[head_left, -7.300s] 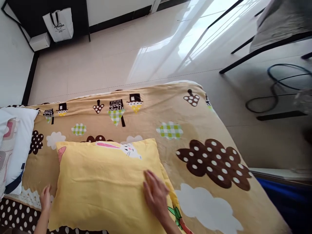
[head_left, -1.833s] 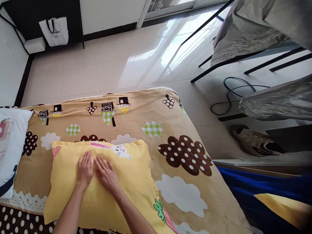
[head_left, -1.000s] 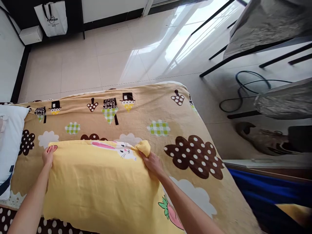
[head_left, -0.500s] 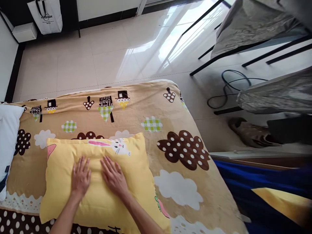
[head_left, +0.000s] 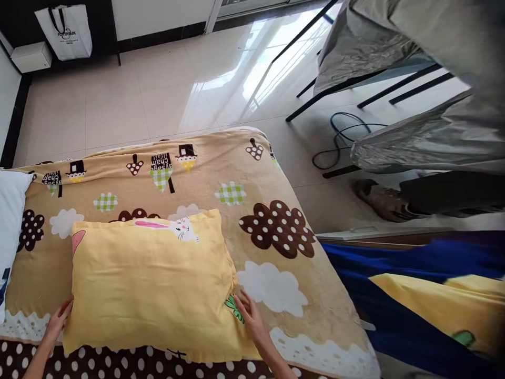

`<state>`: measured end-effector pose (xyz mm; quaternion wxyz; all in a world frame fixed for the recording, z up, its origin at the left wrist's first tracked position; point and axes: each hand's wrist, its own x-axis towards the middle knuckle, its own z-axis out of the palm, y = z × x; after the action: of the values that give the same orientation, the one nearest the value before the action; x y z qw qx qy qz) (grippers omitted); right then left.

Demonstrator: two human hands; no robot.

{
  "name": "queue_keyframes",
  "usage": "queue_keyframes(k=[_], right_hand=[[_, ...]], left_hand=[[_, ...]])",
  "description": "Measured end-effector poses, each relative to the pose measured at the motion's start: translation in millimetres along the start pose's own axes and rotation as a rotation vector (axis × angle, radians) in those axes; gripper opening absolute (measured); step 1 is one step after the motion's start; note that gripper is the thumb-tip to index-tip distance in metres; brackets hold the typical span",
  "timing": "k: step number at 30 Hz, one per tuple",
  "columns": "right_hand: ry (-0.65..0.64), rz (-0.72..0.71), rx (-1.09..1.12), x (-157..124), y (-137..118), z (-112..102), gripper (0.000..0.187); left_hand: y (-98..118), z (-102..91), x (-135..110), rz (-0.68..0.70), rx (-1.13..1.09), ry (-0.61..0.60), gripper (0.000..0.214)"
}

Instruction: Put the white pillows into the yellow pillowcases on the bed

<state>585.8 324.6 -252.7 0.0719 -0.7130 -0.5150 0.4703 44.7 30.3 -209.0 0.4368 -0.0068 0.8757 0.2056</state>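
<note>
A plump yellow pillow [head_left: 148, 284] with a printed rabbit along its far edge lies flat on the bed. My left hand [head_left: 59, 321] is at the pillow's left end, near the lower corner, fingers curled against its edge. At the opposite end my right hand [head_left: 252, 318] grips the side beside a green leaf print, and the fabric there is pushed inward. Part of the fingers on both hands is hidden by the pillow's sides. Beneath the pillow spreads a tan blanket [head_left: 193, 184] printed with clouds, trees and dotted shapes.
A white pillow [head_left: 11, 226] lies at the bed's left edge. On the right stand a person in grey trousers [head_left: 430, 131], a blue cloth [head_left: 355, 273] and another yellow fabric piece [head_left: 442, 305]. A cable [head_left: 335, 139] coils on the tiled floor. A white bag [head_left: 69, 37] sits far left.
Both hands have left the pillow's top, where they lay flat, and moved apart to its left and right ends. The pillow's top looks smoother. The view has shifted slightly right.
</note>
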Motion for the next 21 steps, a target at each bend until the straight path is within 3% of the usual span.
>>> queue_keyframes(k=[4,6,9,11,13,15,17,19,21], right_hand=[[-0.451,0.307,0.432,-39.6,6.7,3.6,0.062],[-0.533,0.341,0.433,-45.8,3.6,5.3,0.052],[-0.380,0.239,0.135,-40.9,3.4,-0.3,0.037],[-0.250,0.178,-0.159,-36.3,4.1,-9.4,0.032],[-0.098,0.130,-0.424,-35.5,-2.9,-17.6,0.034],[0.098,-0.023,-0.574,-39.5,-24.4,-17.7,0.044],[0.268,-0.305,-0.602,-46.6,-60.8,-2.6,0.051],[0.310,-0.581,-0.579,-53.0,-104.1,29.7,0.052],[0.275,-0.767,-0.583,-55.3,-141.7,71.8,0.057]], left_hand=[[-14.1,23.4,-29.7,0.028,-0.057,-0.164,0.050],[-11.0,30.1,-36.1,0.111,0.119,-0.094,0.052],[-2.5,26.2,-38.4,0.189,0.458,0.080,0.057],[4.0,19.9,-41.3,0.176,0.610,0.127,0.057],[15.8,17.4,-48.6,0.188,0.686,0.238,0.053],[38.3,25.2,-60.6,0.330,0.694,0.427,0.054],[72.1,49.5,-75.0,0.610,0.653,0.572,0.058],[111.3,92.4,-88.9,0.901,0.622,0.556,0.060],[145.6,147.7,-100.1,1.083,0.656,0.485,0.061]])
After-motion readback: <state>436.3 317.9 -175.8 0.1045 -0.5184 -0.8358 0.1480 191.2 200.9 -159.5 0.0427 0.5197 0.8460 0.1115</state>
